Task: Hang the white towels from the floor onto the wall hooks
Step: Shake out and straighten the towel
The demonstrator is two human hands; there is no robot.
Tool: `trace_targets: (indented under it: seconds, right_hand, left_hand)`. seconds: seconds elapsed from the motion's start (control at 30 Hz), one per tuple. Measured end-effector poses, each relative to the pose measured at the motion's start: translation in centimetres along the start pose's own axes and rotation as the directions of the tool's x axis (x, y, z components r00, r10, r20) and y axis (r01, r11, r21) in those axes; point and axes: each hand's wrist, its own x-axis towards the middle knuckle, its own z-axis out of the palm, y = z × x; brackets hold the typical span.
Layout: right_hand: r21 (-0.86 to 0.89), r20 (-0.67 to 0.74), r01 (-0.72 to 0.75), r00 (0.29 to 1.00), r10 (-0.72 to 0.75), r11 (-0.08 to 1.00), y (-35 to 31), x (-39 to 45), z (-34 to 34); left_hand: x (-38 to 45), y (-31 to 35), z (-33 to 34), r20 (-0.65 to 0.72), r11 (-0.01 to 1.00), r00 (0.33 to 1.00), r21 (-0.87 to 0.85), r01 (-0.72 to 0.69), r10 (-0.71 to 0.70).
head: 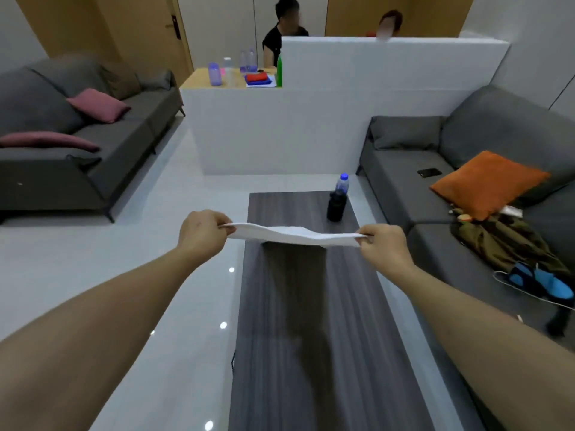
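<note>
A white towel (pixel 292 234) is stretched out flat in the air above a dark wooden coffee table (pixel 298 337). My left hand (pixel 202 233) pinches its left end and my right hand (pixel 384 245) pinches its right end. The towel sags slightly in the middle and casts a shadow on the table. No wall hooks and no other white towels are in view.
A black bottle (pixel 336 206) and a water bottle (pixel 342 183) stand at the table's far end. Grey sofas sit left (pixel 93 141) and right (pixel 466 169), the right one holding an orange cushion (pixel 485 185), a phone and clothes. A white partition (pixel 280 129) stands ahead; two people sit behind it.
</note>
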Motion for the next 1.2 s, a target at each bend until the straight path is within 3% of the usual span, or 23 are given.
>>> trace_targets:
  seconds: [0.23, 0.47, 0.6, 0.87, 1.1, 1.2]
  right_hand:
    - [-0.043, 0.208, -0.156, 0.965, 0.162, 0.987, 4.4, -14.9, 4.3]
    - [-0.117, 0.255, -0.241, 0.93, 0.264, 0.963, 6.2, -28.6, 6.6]
    - [-0.179, 0.249, -0.32, 0.9, 0.358, 0.93, 6.7, -32.1, 7.4]
    - [-0.298, 0.32, -0.358, 0.836, 0.446, 0.885, 8.4, -28.9, 11.2]
    - [-0.237, 0.363, -0.33, 0.843, 0.398, 0.914, 11.6, -17.9, 15.2]
    - [-0.179, 0.32, -0.389, 0.846, 0.427, 0.904, 12.5, -13.5, 17.9]
  left_hand:
    - [-14.0, -4.2, 5.7, 0.266, 0.999, 0.964, 0.044, -0.008, -0.004]
    - [-25.2, -8.4, 8.3, 0.399, 0.999, 0.917, 0.046, -0.016, -0.004]
    - [-29.0, -10.2, 9.1, 0.437, 0.999, 0.899, 0.045, 0.018, -0.036]
    - [-27.0, -10.9, 11.9, 0.483, 0.994, 0.87, 0.096, 0.055, -0.095]
    - [-17.6, -9.5, 17.9, 0.487, 0.984, 0.858, 0.141, 0.11, -0.166]
    - [-14.2, -9.3, 20.9, 0.453, 0.978, 0.869, 0.154, 0.143, -0.199]
